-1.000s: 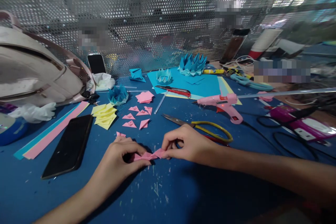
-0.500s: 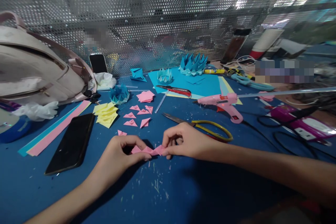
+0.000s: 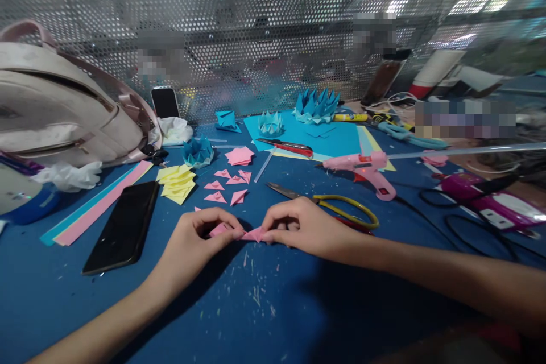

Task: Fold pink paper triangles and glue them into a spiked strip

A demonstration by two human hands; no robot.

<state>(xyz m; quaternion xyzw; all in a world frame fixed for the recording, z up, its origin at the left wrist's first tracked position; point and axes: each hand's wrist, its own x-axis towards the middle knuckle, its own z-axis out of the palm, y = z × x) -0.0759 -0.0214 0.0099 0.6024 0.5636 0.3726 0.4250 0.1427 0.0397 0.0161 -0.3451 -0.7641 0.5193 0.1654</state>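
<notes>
A short chain of folded pink paper pieces [image 3: 252,235] stretches between my hands, just above the blue table. My left hand [image 3: 209,233] pinches its left part between thumb and forefinger, covering some of it. At the right end, the thumb and fingertips of my right hand [image 3: 294,224] grip the same chain. Several loose folded pink triangles [image 3: 215,197] lie beyond my left hand, with a pile of pink paper pieces [image 3: 239,156] behind them. Scissors with yellow handles [image 3: 347,210] rest just past my right hand.
Yellow paper pieces [image 3: 176,183], a black phone [image 3: 121,227] and coloured paper strips [image 3: 100,205] lie left. A pink glue gun [image 3: 362,168] and purple power strip [image 3: 486,199] sit right. Blue paper crowns [image 3: 316,107], a red cutter [image 3: 290,148] and a backpack [image 3: 63,108] stand further back.
Both hands have shifted slightly, and my left fingers have slid along the chain toward the right hand, so less pink paper shows between them. The view has moved a little.
</notes>
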